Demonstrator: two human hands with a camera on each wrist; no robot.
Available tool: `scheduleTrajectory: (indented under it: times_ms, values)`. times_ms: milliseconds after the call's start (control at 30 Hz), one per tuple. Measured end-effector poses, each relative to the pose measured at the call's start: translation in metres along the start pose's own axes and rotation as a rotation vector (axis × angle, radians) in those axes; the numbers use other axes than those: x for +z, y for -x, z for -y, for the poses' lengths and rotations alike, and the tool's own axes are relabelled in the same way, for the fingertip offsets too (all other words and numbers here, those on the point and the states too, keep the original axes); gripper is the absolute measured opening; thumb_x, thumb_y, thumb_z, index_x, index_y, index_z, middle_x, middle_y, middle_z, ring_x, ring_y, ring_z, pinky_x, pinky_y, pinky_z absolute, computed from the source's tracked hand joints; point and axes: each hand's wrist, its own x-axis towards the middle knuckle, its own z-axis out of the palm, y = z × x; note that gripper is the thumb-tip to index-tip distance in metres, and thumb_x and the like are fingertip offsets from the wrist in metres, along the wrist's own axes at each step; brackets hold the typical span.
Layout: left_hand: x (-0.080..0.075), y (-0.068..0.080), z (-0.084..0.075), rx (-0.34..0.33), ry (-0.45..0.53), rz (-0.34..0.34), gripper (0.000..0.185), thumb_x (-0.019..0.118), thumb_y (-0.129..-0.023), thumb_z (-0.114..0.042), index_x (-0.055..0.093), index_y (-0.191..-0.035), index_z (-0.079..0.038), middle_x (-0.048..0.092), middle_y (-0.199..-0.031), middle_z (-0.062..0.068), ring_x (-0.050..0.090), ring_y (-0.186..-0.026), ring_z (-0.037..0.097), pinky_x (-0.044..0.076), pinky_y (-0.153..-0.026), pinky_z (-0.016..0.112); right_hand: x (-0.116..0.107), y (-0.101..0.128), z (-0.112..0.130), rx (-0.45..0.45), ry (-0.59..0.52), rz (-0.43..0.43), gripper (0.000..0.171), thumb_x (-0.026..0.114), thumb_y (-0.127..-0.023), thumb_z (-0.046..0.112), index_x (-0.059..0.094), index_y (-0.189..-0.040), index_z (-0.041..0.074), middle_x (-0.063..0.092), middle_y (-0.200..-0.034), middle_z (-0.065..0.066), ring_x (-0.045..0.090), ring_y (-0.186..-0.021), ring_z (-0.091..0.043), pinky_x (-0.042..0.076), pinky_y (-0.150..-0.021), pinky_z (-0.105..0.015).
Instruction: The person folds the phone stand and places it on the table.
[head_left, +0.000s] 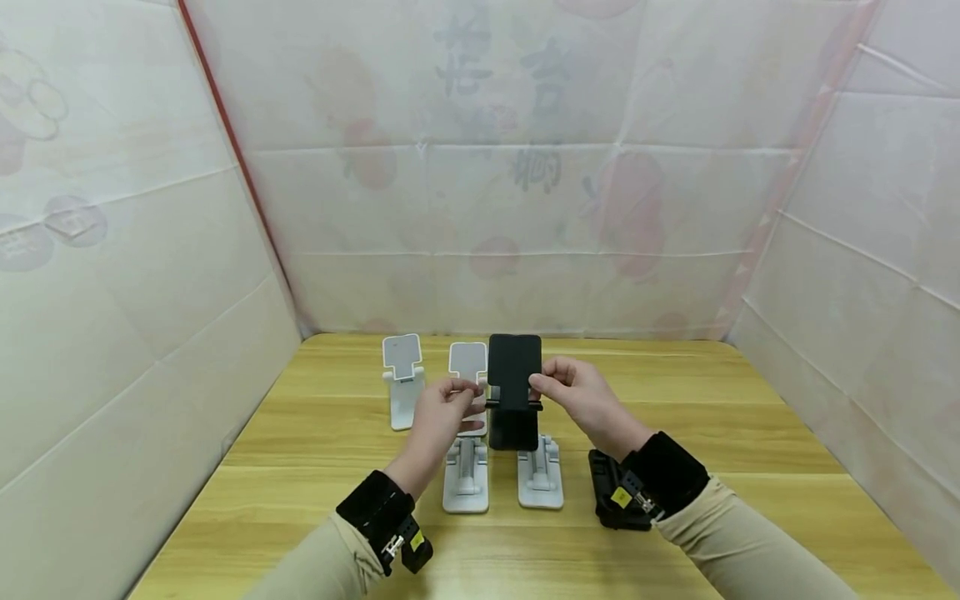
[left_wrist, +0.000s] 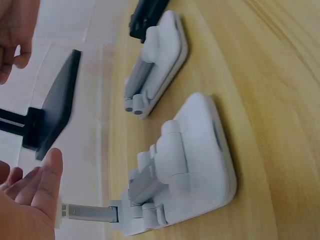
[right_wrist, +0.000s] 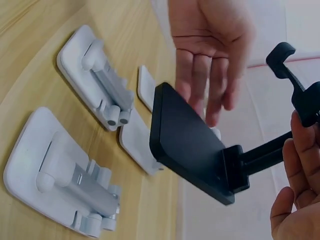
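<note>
My right hand [head_left: 588, 400] pinches the right edge of a black phone stand [head_left: 513, 362] and holds it up over the table. The stand is unfolded, its upper plate and lower base joined by a black arm [right_wrist: 267, 152]. My left hand [head_left: 444, 408] is at the stand's left side; in the right wrist view its fingers [right_wrist: 200, 75] reach out fairly straight beside the base plate [right_wrist: 187, 145]. Below the raised stand, two folded white phone stands, a left one [head_left: 466, 479] and a right one [head_left: 540, 475], lie on the table.
Two unfolded white phone stands, one at the back left [head_left: 405, 404] and one partly behind my left hand [head_left: 468, 358], stand on the wooden table [head_left: 322, 450]. A folded black stand [head_left: 611, 492] lies under my right wrist. Printed sheets [head_left: 510, 208] enclose the table.
</note>
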Motion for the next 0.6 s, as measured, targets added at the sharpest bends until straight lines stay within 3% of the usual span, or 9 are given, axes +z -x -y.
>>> scheduleTrajectory:
  times_ms: [100, 200, 367, 600]
  values:
    - [0.002, 0.002, 0.004, -0.054, -0.037, 0.033, 0.034, 0.053, -0.106, -0.015, 0.057, -0.133, 0.005, 0.063, -0.130, 0.024, 0.072, -0.098, 0.027, 0.065, -0.083, 0.039, 0.000, 0.000, 0.001, -0.006, -0.021, -0.005, 0.024, 0.059, -0.105, 0.024, 0.058, -0.103, 0.001, 0.065, -0.097, -0.008, 0.059, -0.105, -0.029, 0.044, -0.108, -0.046]
    - [0.003, 0.004, 0.008, -0.113, -0.024, 0.140, 0.045, 0.056, -0.106, -0.022, 0.052, -0.142, 0.004, 0.061, -0.133, 0.025, 0.072, -0.103, 0.031, 0.063, -0.089, 0.045, 0.001, 0.000, 0.002, -0.021, -0.031, -0.007, 0.024, 0.060, -0.105, 0.024, 0.057, -0.101, 0.001, 0.065, -0.096, -0.010, 0.059, -0.104, -0.030, 0.044, -0.106, -0.045]
    - [0.002, 0.004, 0.015, -0.138, 0.077, 0.287, 0.042, 0.060, -0.104, -0.020, 0.057, -0.137, 0.006, 0.065, -0.129, 0.024, 0.070, -0.112, 0.034, 0.061, -0.094, 0.047, 0.002, 0.000, 0.002, -0.035, -0.039, -0.001, 0.026, 0.060, -0.105, 0.025, 0.057, -0.103, -0.001, 0.065, -0.099, -0.016, 0.058, -0.107, -0.033, 0.043, -0.107, -0.045]
    - [0.001, 0.004, 0.012, -0.131, 0.035, 0.217, 0.031, 0.062, -0.102, -0.009, 0.058, -0.127, 0.009, 0.070, -0.122, 0.025, 0.072, -0.107, 0.031, 0.059, -0.097, 0.050, 0.000, 0.001, 0.001, -0.037, 0.001, 0.007, 0.031, 0.062, -0.104, 0.029, 0.056, -0.105, -0.002, 0.066, -0.103, -0.015, 0.061, -0.106, -0.030, 0.045, -0.110, -0.047]
